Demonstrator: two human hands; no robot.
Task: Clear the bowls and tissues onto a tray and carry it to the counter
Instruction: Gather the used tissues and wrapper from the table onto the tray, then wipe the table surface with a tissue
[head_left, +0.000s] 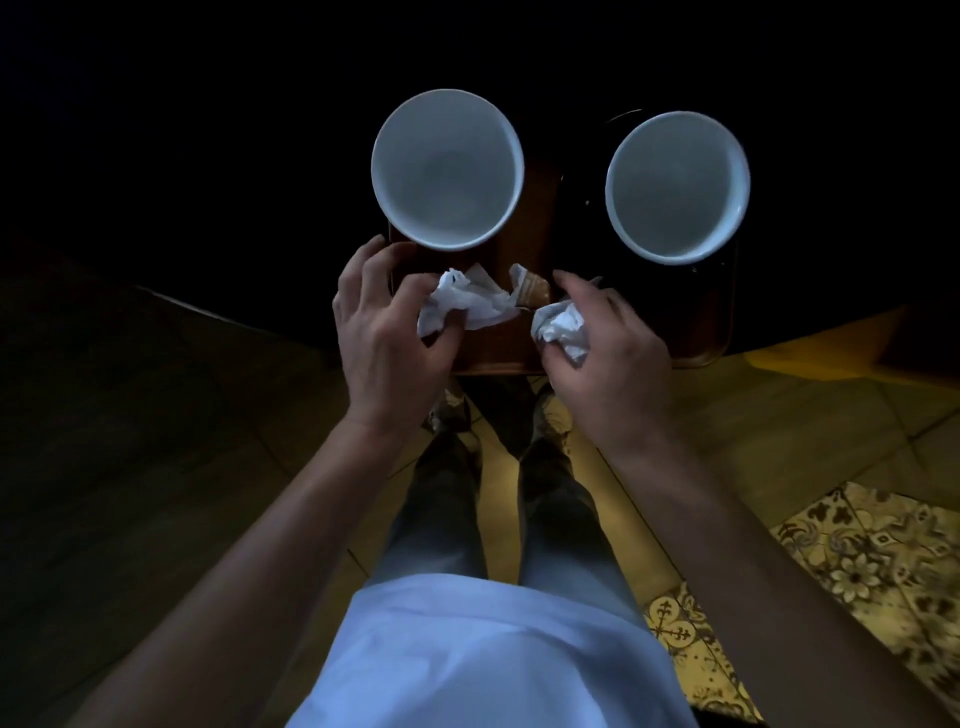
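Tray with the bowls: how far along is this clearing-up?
Both white bowls already sit on the tray. The left hand and right hand each hold a crumpled tissue over it. Left: releasing them, then carrying the tray to the counter.

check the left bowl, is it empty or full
Empty: the left bowl stands upright on the tray, its bare white inside visible.

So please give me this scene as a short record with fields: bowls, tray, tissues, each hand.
bowls: left bowl and right bowl, white, upright, look empty
tray: brown tray under both bowls
tissues: flat tissue, balled tissue
left hand: left hand grips the flat tissue
right hand: right hand grips the balled tissue
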